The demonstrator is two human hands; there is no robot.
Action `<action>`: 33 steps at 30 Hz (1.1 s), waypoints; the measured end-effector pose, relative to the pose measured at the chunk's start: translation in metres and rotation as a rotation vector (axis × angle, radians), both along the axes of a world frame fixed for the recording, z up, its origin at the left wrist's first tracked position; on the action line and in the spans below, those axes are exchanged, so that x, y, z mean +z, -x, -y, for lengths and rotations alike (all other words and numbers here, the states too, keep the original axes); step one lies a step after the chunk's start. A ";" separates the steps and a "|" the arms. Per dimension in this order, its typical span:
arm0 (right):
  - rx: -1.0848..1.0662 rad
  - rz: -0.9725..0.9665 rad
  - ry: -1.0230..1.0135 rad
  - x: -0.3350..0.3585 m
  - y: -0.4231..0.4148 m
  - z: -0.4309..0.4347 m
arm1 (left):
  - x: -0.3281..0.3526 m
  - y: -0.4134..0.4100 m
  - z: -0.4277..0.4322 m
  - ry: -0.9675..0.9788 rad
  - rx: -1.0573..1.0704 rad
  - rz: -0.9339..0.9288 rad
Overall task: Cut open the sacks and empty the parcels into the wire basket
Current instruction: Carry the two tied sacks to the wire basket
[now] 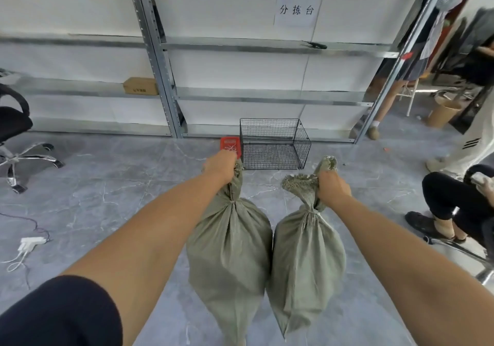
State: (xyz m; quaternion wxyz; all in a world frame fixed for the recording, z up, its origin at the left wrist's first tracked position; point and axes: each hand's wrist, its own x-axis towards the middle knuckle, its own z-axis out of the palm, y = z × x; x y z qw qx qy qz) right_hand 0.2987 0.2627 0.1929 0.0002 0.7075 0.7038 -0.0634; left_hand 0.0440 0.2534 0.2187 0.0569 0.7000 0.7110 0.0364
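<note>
Nothing is cut yet: the left sack [230,252] and right sack [307,260] are both tied, each gripped at the neck by the left hand [220,166] and right hand [332,188], fingers clamped on the cloth. The basket [267,132] is seen ahead on the floor [107,185], at the shelf [267,97] foot, with no parcels in it. Cutting and emptying are judged wholly left to do.

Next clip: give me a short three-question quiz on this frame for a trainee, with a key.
1. True or false: the left sack and the right sack are both tied shut.
2. The basket stands on: A) a table; B) the floor; C) a cart.
3. Fill in: the left hand and the right hand each grip a sack by its ____.
Key: 1 true; 2 B; 3 neck.
</note>
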 end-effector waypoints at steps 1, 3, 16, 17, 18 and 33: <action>-0.013 -0.018 -0.007 0.001 0.001 -0.018 | 0.000 0.000 -0.018 0.007 -0.010 -0.005; -0.048 -0.069 -0.035 0.000 0.000 -0.053 | 0.000 -0.001 -0.054 0.014 -0.037 -0.010; -0.055 -0.075 -0.031 -0.022 -0.022 -0.279 | -0.037 -0.022 -0.281 0.086 -0.103 0.020; -0.040 -0.075 -0.017 -0.026 -0.023 -0.301 | -0.041 -0.023 -0.299 0.091 -0.095 0.027; -0.027 -0.071 -0.001 -0.030 -0.024 -0.322 | -0.045 -0.024 -0.317 0.100 -0.081 0.038; -0.045 -0.081 0.225 -0.097 -0.025 -0.564 | -0.102 -0.030 -0.552 0.254 -0.083 -0.007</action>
